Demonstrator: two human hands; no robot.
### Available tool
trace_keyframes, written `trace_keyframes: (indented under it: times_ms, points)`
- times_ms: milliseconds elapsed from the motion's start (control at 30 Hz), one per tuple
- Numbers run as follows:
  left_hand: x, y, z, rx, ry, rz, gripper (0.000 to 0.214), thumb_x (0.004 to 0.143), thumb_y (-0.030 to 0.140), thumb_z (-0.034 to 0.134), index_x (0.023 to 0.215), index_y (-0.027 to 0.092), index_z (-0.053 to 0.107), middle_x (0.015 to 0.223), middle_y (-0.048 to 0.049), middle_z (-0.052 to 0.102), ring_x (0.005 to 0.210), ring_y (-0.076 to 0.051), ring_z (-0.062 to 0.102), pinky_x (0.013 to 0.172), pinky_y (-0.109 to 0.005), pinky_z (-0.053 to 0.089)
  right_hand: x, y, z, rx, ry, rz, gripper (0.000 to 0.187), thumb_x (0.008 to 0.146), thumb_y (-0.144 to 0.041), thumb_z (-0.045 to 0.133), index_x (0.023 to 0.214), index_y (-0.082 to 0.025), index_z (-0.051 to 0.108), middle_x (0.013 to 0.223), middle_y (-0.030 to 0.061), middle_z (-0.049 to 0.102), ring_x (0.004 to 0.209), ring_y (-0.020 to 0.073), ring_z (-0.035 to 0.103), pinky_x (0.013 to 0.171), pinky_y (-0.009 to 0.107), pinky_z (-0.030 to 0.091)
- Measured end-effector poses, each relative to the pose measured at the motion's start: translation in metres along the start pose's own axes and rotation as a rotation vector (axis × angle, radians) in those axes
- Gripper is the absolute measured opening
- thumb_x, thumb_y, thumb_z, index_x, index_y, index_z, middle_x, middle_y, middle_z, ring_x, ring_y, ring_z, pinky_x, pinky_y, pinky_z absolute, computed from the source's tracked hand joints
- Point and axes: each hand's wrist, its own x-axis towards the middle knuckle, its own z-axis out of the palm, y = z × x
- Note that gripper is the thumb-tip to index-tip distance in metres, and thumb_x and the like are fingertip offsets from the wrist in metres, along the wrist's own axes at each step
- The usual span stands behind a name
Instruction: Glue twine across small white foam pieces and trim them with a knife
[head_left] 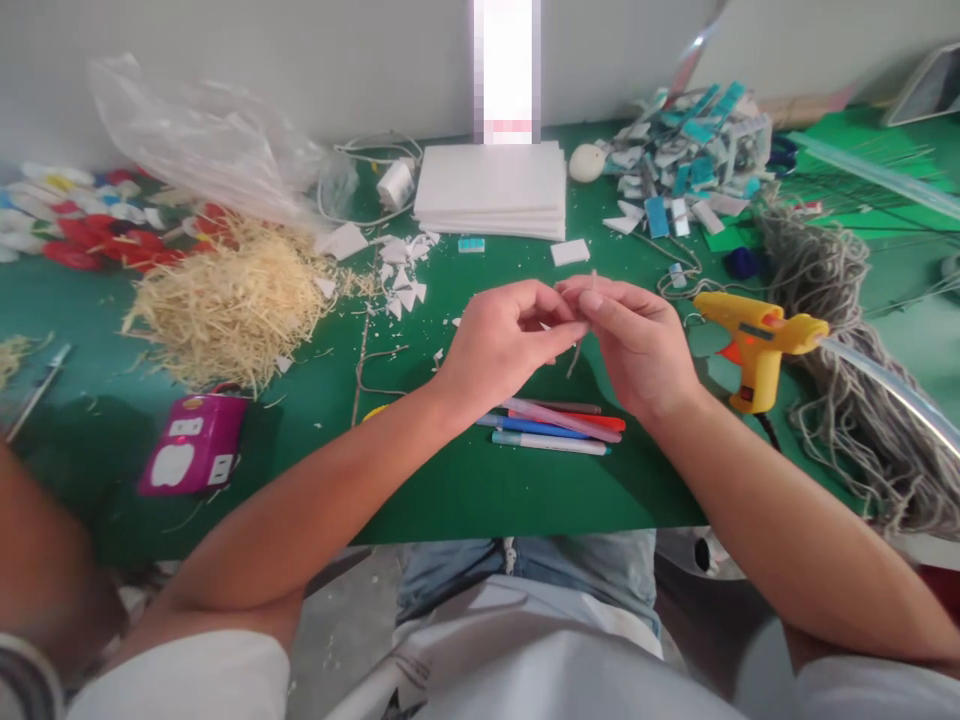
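Note:
My left hand (499, 335) and my right hand (637, 335) meet above the middle of the green table, fingertips pinched close together. Between them is a short piece of thin grey string (576, 358); one end hangs below the fingers and a bit pokes up above them. Most of the string is hidden by my fingers. Several felt-tip pens (555, 425) lie under my hands, nearer the table's front edge. Right of my right hand, a yellow hot glue gun (757, 340) rests beside a bundle of grey yarn (817, 270).
Behind my hands lie stacked white foam sheets (491, 190) and a heap of blue-and-white pieces (697, 140). At left are a straw-coloured shred pile (232, 300), a purple power socket box (193, 445) and a clear plastic bag (202, 140). Another person's arm (45, 540) is at the left edge.

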Motion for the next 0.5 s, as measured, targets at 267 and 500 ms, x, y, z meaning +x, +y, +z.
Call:
trace_keyframes:
  times_ms: [267,500]
  points:
    - [0.007,-0.003,0.009,-0.073,0.033,-0.001,0.017,0.08,0.017,0.086,0.094,0.019,0.076,0.092,0.0006,0.081,0.066,-0.009,0.064,0.063,-0.023,0.054,0.007,-0.001,-0.005,0.043,0.024,-0.006,0.013,0.068,-0.035,0.098,0.072,-0.034,0.086,0.097,-0.0028,0.086,0.102,0.0217,0.076,0.101,0.042,0.063]
    - [0.012,0.002,-0.001,0.122,0.012,-0.001,0.012,0.092,0.02,0.08,0.081,0.019,0.076,0.072,0.0025,0.074,0.061,-0.011,0.062,0.057,-0.024,0.048,0.009,0.003,-0.006,-0.029,0.087,-0.048,0.016,0.071,-0.04,0.094,0.073,-0.031,0.081,0.094,-0.002,0.083,0.101,0.0208,0.076,0.097,0.039,0.062]
